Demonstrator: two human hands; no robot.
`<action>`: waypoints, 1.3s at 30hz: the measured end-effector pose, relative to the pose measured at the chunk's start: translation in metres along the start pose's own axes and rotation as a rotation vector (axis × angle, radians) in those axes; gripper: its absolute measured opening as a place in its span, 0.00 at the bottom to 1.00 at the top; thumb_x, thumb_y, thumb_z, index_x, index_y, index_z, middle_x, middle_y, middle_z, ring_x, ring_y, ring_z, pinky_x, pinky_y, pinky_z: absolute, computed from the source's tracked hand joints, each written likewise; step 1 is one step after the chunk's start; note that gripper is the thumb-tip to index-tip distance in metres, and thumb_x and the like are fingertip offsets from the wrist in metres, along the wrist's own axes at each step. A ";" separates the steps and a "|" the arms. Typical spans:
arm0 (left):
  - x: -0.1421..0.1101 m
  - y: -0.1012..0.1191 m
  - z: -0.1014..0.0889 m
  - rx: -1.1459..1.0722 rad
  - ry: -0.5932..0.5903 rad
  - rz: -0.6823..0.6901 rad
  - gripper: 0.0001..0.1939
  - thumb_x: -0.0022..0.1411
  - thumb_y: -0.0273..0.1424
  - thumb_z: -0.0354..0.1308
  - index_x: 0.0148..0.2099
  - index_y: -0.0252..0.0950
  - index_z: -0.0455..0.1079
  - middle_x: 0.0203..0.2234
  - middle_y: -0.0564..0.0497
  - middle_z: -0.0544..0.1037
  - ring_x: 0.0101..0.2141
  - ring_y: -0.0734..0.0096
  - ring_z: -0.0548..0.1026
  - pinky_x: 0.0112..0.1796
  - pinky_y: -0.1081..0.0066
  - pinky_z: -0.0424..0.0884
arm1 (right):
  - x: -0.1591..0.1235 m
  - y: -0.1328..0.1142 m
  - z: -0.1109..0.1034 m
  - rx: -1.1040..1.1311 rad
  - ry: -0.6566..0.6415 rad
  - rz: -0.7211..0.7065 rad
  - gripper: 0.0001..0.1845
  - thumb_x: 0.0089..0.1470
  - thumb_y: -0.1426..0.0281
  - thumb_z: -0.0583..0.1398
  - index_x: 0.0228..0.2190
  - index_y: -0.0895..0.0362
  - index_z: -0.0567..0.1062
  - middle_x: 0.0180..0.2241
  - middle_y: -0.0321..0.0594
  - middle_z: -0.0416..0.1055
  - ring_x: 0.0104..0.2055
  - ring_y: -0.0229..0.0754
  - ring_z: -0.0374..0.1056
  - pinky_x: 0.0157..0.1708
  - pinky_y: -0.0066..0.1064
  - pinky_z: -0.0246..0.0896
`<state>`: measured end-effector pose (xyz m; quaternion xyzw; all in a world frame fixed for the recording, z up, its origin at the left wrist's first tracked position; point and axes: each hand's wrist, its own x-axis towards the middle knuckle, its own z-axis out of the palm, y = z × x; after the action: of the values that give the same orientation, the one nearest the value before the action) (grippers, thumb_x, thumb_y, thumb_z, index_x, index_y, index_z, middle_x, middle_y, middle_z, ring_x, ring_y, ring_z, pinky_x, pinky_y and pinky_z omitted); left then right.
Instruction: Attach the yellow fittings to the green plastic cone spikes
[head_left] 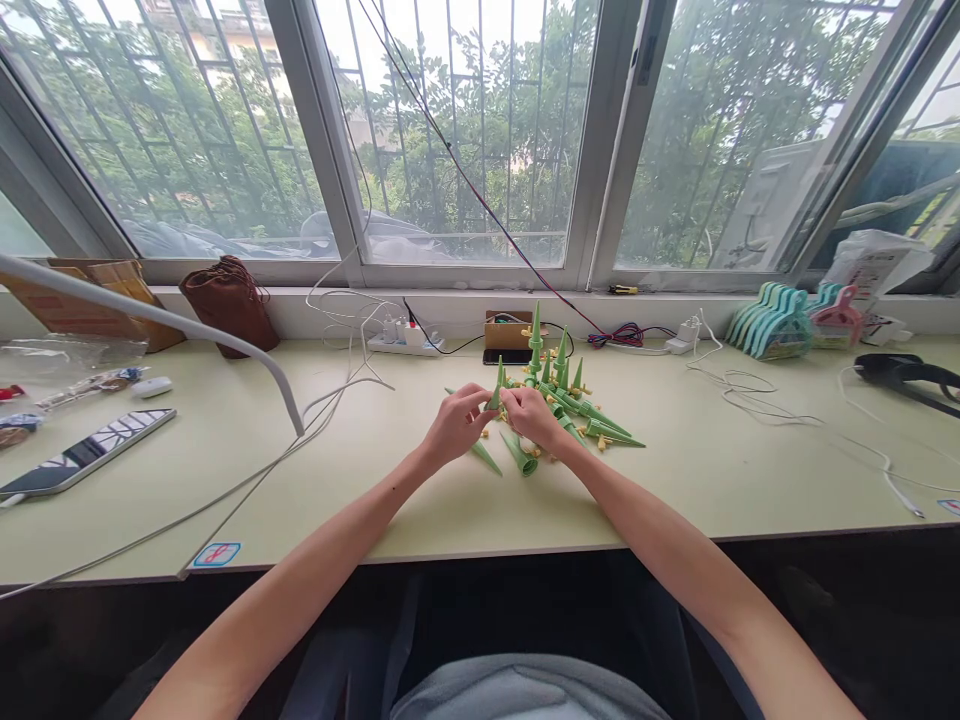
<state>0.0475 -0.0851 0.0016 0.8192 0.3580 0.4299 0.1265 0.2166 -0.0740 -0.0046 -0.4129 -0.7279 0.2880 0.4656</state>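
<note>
Frame centre: your left hand [456, 422] and right hand [531, 415] pinch an upright green cone [499, 379], probably light and stiff, best held near its broad base.

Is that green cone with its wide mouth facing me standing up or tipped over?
Tipped over: the green cone lies on its side on the desk, open round end toward you.

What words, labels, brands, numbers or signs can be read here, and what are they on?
Nothing can be quoted with certainty.
Front-left desk sticker: red mark in a blue frame, too small to read.
Right-edge sticker: cut off, unreadable.
White plastic bag: print too blurred.
Green spikes: no lettering visible.
</note>
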 end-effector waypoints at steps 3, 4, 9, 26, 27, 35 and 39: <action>0.001 0.000 0.001 0.002 0.029 0.004 0.10 0.63 0.38 0.57 0.40 0.38 0.75 0.36 0.48 0.74 0.25 0.78 0.69 0.27 0.76 0.69 | 0.000 -0.001 0.001 0.041 0.016 0.021 0.25 0.61 0.59 0.49 0.15 0.54 0.54 0.12 0.30 0.50 0.16 0.33 0.48 0.19 0.28 0.43; 0.001 0.001 0.001 -0.005 0.046 -0.007 0.10 0.63 0.38 0.58 0.40 0.38 0.75 0.37 0.48 0.73 0.25 0.78 0.69 0.26 0.76 0.69 | 0.000 -0.002 0.001 0.052 0.030 0.025 0.25 0.61 0.58 0.49 0.15 0.54 0.55 0.12 0.30 0.50 0.16 0.33 0.48 0.19 0.28 0.44; 0.005 0.009 -0.001 -0.072 0.145 -0.123 0.13 0.60 0.42 0.60 0.42 0.38 0.72 0.39 0.48 0.72 0.26 0.78 0.71 0.25 0.77 0.69 | 0.002 -0.002 0.003 0.110 0.122 0.003 0.26 0.62 0.55 0.49 0.17 0.54 0.56 0.13 0.31 0.53 0.17 0.34 0.50 0.19 0.28 0.46; 0.007 0.014 -0.006 -0.686 -0.164 -0.557 0.28 0.55 0.56 0.59 0.27 0.32 0.68 0.15 0.53 0.67 0.16 0.79 0.64 0.16 0.77 0.57 | 0.001 0.001 -0.001 0.025 0.075 -0.113 0.25 0.63 0.51 0.48 0.21 0.53 0.56 0.16 0.31 0.55 0.21 0.36 0.52 0.22 0.29 0.48; 0.006 0.013 -0.006 -0.674 -0.167 -0.548 0.28 0.56 0.56 0.59 0.26 0.32 0.68 0.15 0.53 0.67 0.16 0.80 0.64 0.17 0.77 0.58 | 0.000 0.001 -0.001 0.028 0.072 -0.109 0.25 0.63 0.51 0.49 0.21 0.53 0.56 0.16 0.31 0.55 0.21 0.36 0.52 0.22 0.29 0.48; 0.004 0.009 -0.008 -0.457 -0.145 -0.425 0.24 0.59 0.52 0.58 0.29 0.33 0.68 0.13 0.55 0.66 0.15 0.79 0.63 0.19 0.76 0.60 | 0.000 0.002 -0.001 0.087 0.038 -0.071 0.26 0.63 0.50 0.49 0.20 0.53 0.55 0.15 0.31 0.53 0.18 0.36 0.52 0.20 0.29 0.48; 0.003 0.013 -0.007 -0.366 -0.084 -0.357 0.20 0.58 0.48 0.59 0.30 0.34 0.69 0.12 0.58 0.63 0.15 0.79 0.61 0.19 0.76 0.59 | 0.000 0.004 0.000 0.163 0.014 -0.023 0.27 0.61 0.47 0.50 0.20 0.52 0.56 0.14 0.31 0.53 0.16 0.35 0.52 0.18 0.30 0.48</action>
<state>0.0487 -0.0929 0.0142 0.7234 0.4076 0.4240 0.3616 0.2177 -0.0719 -0.0073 -0.3673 -0.7036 0.3379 0.5058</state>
